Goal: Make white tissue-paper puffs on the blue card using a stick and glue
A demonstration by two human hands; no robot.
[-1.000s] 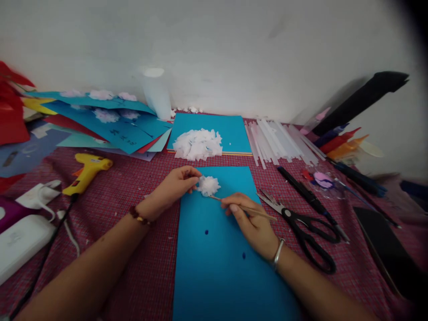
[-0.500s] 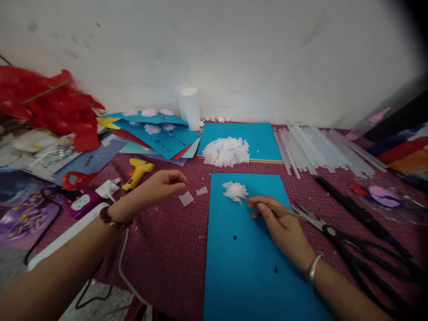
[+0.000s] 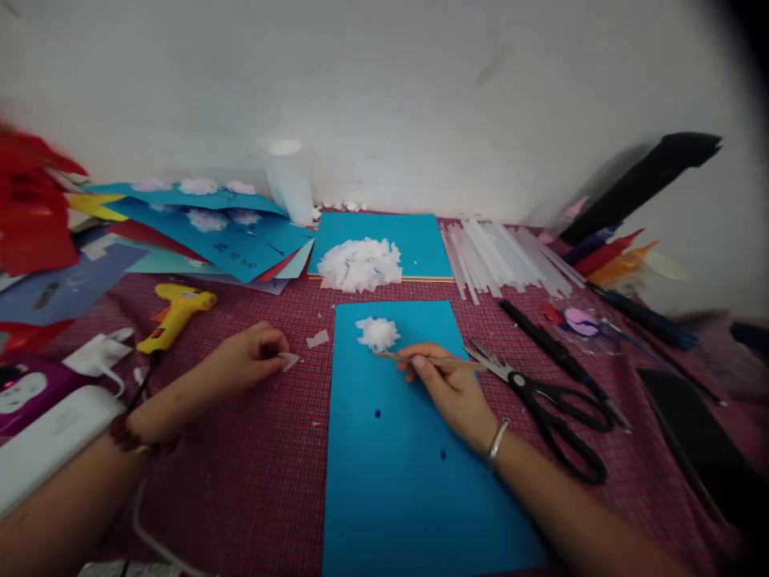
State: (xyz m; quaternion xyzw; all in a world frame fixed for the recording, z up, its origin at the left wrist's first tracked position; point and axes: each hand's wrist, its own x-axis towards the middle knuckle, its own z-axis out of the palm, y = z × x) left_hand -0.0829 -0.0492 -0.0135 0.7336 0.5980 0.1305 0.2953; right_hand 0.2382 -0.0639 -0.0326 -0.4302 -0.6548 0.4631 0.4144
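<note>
A blue sheet of card point(image 3: 384, 497) lies in front of me, with a cluster of white paper pieces point(image 3: 378, 332) near its far end and two dark blue spots lower down. My right hand point(image 3: 444, 389) grips a thin wooden stick point(image 3: 444, 362), its tip just below the cluster. Left of the card, my left hand point(image 3: 258, 361) has thumb and fingers pinched on the edge of a small white paper square point(image 3: 290, 361), close to the cloth. Another small paper square point(image 3: 318, 339) lies beyond it. A heap of white paper pieces point(image 3: 360, 266) rests on more blue card behind.
Black-handled scissors point(image 3: 534, 393) lie right of the card, beside a black pen-like tool point(image 3: 541, 340). Translucent glue sticks point(image 3: 498, 256) are at the back right. On the left are a yellow glue gun point(image 3: 177, 312), a white power strip point(image 3: 60, 437) and blue cards with paper flowers point(image 3: 207, 220).
My left hand has come down to the nearer paper square and pinched it. The right hand keeps the stick near the cluster. The view has shifted right.
</note>
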